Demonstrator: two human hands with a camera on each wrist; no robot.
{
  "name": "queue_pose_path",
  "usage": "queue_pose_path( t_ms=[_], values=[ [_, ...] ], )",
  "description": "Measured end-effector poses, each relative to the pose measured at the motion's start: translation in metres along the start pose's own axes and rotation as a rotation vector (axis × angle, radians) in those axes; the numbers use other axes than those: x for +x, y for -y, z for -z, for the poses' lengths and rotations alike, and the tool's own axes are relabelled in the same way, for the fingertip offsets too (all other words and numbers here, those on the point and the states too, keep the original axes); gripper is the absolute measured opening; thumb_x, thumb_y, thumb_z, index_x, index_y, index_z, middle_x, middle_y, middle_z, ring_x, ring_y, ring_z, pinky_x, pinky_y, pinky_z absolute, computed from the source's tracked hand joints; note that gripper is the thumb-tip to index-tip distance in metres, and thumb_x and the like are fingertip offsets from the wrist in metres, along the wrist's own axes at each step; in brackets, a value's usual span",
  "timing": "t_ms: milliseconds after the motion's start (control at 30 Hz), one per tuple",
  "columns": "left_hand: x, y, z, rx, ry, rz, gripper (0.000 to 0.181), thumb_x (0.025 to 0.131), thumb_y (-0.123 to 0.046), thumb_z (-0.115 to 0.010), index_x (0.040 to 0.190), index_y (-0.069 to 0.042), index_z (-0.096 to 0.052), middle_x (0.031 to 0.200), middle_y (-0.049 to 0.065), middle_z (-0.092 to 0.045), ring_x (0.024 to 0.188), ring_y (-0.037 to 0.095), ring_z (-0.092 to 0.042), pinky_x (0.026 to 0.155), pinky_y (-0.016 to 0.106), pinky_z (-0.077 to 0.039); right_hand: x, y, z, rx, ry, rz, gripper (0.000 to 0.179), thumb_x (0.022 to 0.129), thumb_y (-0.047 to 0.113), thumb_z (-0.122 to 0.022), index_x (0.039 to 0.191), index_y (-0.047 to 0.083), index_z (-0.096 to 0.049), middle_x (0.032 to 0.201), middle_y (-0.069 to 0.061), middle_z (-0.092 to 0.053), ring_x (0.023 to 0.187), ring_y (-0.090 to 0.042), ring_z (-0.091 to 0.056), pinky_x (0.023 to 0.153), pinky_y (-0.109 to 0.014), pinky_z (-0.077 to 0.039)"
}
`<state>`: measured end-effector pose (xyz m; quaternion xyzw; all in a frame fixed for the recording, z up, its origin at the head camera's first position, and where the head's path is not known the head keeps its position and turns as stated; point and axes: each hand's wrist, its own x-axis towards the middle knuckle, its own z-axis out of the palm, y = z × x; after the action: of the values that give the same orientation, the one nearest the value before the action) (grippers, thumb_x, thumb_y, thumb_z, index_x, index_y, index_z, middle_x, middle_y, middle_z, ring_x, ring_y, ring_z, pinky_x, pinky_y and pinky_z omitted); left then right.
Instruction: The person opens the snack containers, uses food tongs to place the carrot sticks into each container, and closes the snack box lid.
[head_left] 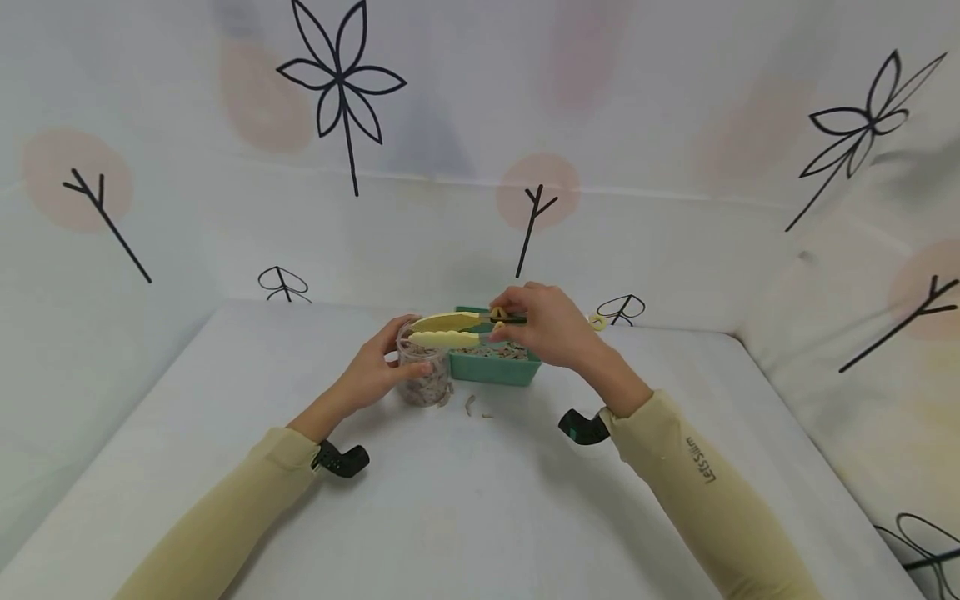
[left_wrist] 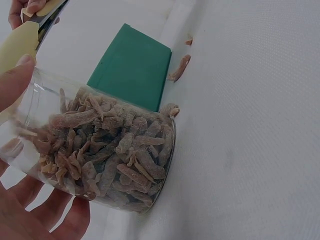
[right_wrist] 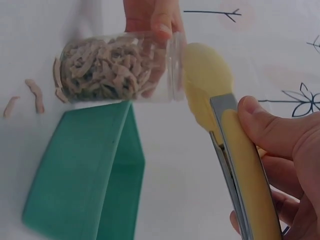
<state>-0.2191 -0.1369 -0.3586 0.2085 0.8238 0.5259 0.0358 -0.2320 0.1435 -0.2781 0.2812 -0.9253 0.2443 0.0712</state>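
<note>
My left hand (head_left: pixel 375 367) grips a clear jar (head_left: pixel 425 387), thumb on one side and fingers round the other. Brownish dried strips (left_wrist: pixel 110 150) fill much of the jar. In my right hand (head_left: pixel 551 327) is a pair of tongs (right_wrist: pixel 245 175) with metal arms and yellow scalloped tips. Those tips lie right at the jar's mouth, apart from each other in the head view. Just right of the jar stands a green rectangular box (head_left: pixel 495 372) holding more of the strips.
Several loose strips (head_left: pixel 470 406) lie on the white table (head_left: pixel 465 500) in front of the box and by the jar's base. A white cloth (head_left: pixel 450 225) with black plant drawings hangs behind and along the sides. Both wrists wear black cameras.
</note>
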Motion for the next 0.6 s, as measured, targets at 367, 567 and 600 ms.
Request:
queue_pose_path(
  t_ms=[367, 567, 600],
  values=[
    [0.002, 0.001, -0.001, -0.011, 0.000, -0.003, 0.074, 0.092, -0.018, -0.074, 0.153, -0.010, -0.033, 0.144, 0.021, -0.047, 0.135, 0.040, -0.042, 0.105, 0.055, -0.040, -0.021, -0.030, 0.010, 0.006, -0.049, -0.083, 0.048, 0.085, 0.029, -0.081, 0.126, 0.008, -0.066, 0.117, -0.009, -0.067, 0.112, -0.029, -0.058, 0.098, -0.051, -0.042],
    [0.001, 0.001, -0.001, -0.015, -0.005, -0.013, 0.073, 0.093, -0.016, -0.073, 0.153, -0.009, -0.032, 0.144, 0.022, -0.047, 0.134, 0.041, -0.043, 0.104, 0.056, -0.041, -0.053, -0.064, 0.013, 0.016, -0.106, -0.223, 0.051, 0.087, 0.029, -0.080, 0.129, 0.008, -0.063, 0.122, -0.012, -0.065, 0.111, -0.031, -0.055, 0.092, -0.054, -0.047],
    [0.000, 0.000, -0.001, -0.017, -0.005, -0.015, 0.073, 0.093, -0.016, -0.073, 0.153, -0.009, -0.032, 0.144, 0.023, -0.047, 0.134, 0.041, -0.043, 0.104, 0.056, -0.041, -0.059, -0.072, 0.012, 0.023, -0.121, -0.241, 0.051, 0.087, 0.028, -0.080, 0.130, 0.007, -0.063, 0.122, -0.012, -0.065, 0.111, -0.031, -0.056, 0.091, -0.053, -0.047]
  ],
)
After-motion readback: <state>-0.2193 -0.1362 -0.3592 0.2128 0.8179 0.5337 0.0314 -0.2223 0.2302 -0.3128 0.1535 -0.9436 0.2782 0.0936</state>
